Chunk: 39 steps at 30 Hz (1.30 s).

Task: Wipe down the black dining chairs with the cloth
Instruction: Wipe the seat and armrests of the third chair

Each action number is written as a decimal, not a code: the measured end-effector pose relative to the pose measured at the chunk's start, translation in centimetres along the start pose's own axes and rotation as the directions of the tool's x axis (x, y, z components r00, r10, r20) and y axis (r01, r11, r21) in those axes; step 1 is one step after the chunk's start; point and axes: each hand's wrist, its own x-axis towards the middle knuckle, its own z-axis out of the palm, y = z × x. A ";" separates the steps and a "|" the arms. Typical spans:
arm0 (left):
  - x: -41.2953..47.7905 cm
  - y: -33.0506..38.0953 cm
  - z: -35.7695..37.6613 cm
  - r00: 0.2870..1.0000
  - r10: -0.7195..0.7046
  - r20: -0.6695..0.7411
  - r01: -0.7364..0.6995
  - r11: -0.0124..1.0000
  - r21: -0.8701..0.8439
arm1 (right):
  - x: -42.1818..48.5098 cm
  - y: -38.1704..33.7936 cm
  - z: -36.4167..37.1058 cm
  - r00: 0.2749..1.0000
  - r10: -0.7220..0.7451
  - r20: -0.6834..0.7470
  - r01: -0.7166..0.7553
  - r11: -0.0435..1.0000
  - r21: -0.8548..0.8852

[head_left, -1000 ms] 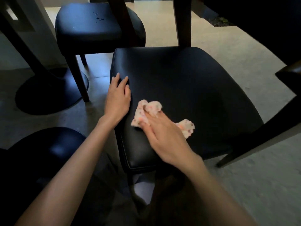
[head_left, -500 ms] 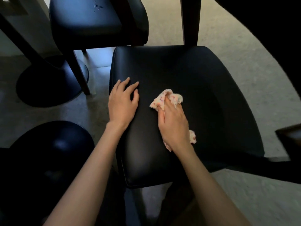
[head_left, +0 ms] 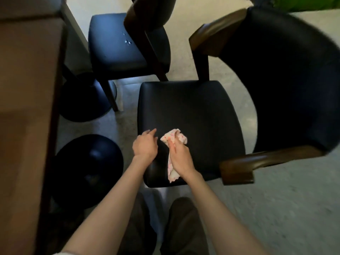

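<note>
The right hand [head_left: 181, 157] grips the cloth [head_left: 173, 138] on the black chair seat [head_left: 193, 111]; the left hand [head_left: 145, 146] rests relaxed beside it.

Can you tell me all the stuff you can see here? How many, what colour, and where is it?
Black chairs: 2, black seats with brown wood frames; one in the middle, one farther back on the left.
Drops: a few, shiny, on the far chair's seat.
Cloth: 1, white with pink spots, on the middle seat near its front.
Table: 1, brown, along the left edge.
Round bases: 2, black, on the floor by the table.
Floor: pale grey, all around.
Green thing: 1, top right corner, too cut off to tell.
Legs: 2, dark trousers, bottom middle.
Left hand: rests on the seat's left edge.
Right hand: grips the cloth.
</note>
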 end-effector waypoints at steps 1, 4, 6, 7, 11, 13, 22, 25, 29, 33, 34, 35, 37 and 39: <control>-1.2 0.7 -1.9 1.000 0.002 0.001 -0.002 1.000 -0.001 | -1.1 -1.9 -1.4 1.000 -0.008 0.012 0.008 1.000 0.014; -4.8 3.3 -7.6 1.000 0.017 0.001 -0.017 0.999 -0.028 | -4.5 -7.3 -6.3 0.997 -0.076 0.010 0.076 0.997 0.006; -6.8 5.3 -10.7 0.999 0.032 0.018 -0.030 0.995 -0.092 | -6.7 -10.1 -9.9 0.994 -0.112 -0.005 0.112 0.993 -0.022; -7.8 6.2 -12.0 0.998 0.050 0.028 -0.046 0.991 -0.122 | -7.8 -11.0 -11.5 0.992 -0.125 -0.002 0.125 0.991 -0.038; -10.7 9.1 -14.3 0.983 0.152 0.104 -0.132 0.975 -0.178 | -11.5 -11.4 -17.1 0.987 -0.158 -0.011 0.151 0.962 -0.228; -11.6 10.1 -14.2 0.970 0.174 0.169 -0.140 0.970 -0.199 | -12.7 -9.8 -18.9 0.990 -0.139 -0.018 0.125 0.932 -0.339; -12.7 12.3 -10.0 0.906 0.187 0.379 -0.067 0.949 -0.309 | -10.7 -4.2 -19.1 0.954 -0.053 0.294 0.281 0.491 -0.825; -12.0 12.4 -9.0 0.890 0.200 0.410 -0.057 0.940 -0.335 | -9.0 -3.1 -18.0 0.918 0.028 0.396 0.381 0.216 -0.899; -10.6 13.1 -9.1 0.876 0.211 0.435 -0.047 0.932 -0.359 | -8.6 -3.4 -18.8 0.879 0.008 0.477 0.473 0.114 -0.874; -9.2 14.9 -9.9 0.844 0.223 0.488 -0.014 0.918 -0.396 | -8.3 -2.8 -23.9 0.867 -0.050 0.497 0.498 0.164 -0.852; -9.0 15.5 -10.0 0.837 0.223 0.499 -0.007 0.917 -0.398 | -8.1 -2.6 -25.5 0.868 -0.086 0.490 0.497 0.159 -0.853; -8.8 16.2 -10.1 0.831 0.221 0.510 0.004 0.915 -0.403 | -8.1 -2.4 -27.0 0.870 -0.113 0.481 0.493 0.146 -0.858; -8.6 17.8 -10.1 0.817 0.208 0.538 0.040 0.910 -0.413 | -7.8 -1.6 -29.7 0.871 -0.139 0.472 0.489 0.148 -0.859; -8.8 19.7 -9.8 0.799 0.202 0.566 0.072 0.903 -0.424 | -7.6 -1.1 -31.9 0.859 -0.126 0.496 0.510 0.147 -0.847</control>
